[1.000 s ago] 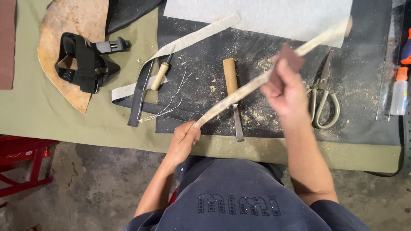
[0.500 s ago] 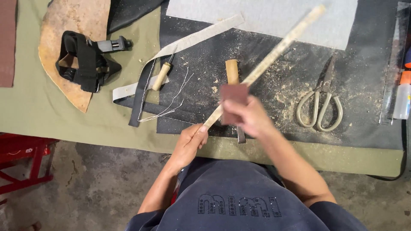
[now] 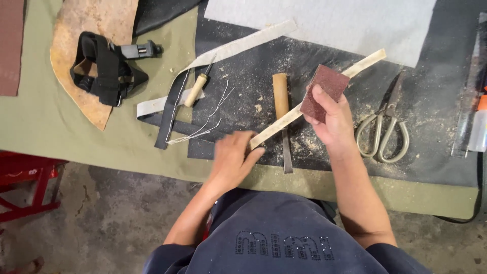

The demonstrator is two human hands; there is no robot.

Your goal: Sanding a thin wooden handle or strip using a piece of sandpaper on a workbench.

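My left hand point(image 3: 234, 157) grips the near end of a long pale strip point(image 3: 362, 63) that slants up to the right over the dark mat point(image 3: 431, 106). My right hand point(image 3: 331, 122) pinches a folded piece of reddish-brown sandpaper point(image 3: 324, 91) wrapped around the strip's middle. Under the strip lies a wooden-handled knife point(image 3: 280, 96), its blade pointing toward me. Pale dust is scattered on the mat around it.
Metal scissors point(image 3: 384, 132) lie right of my right hand. An awl with a wooden handle point(image 3: 195, 90), thin threads, a dark strap point(image 3: 170, 111) and a pale strap point(image 3: 238, 45) lie left. A black head strap point(image 3: 104, 68) rests on tan leather point(image 3: 71, 30). A grey sheet point(image 3: 329, 23) covers the back.
My right hand has slid the sandpaper back up the strip from near my left hand to its middle. The strip's far end has dropped lower toward the mat.
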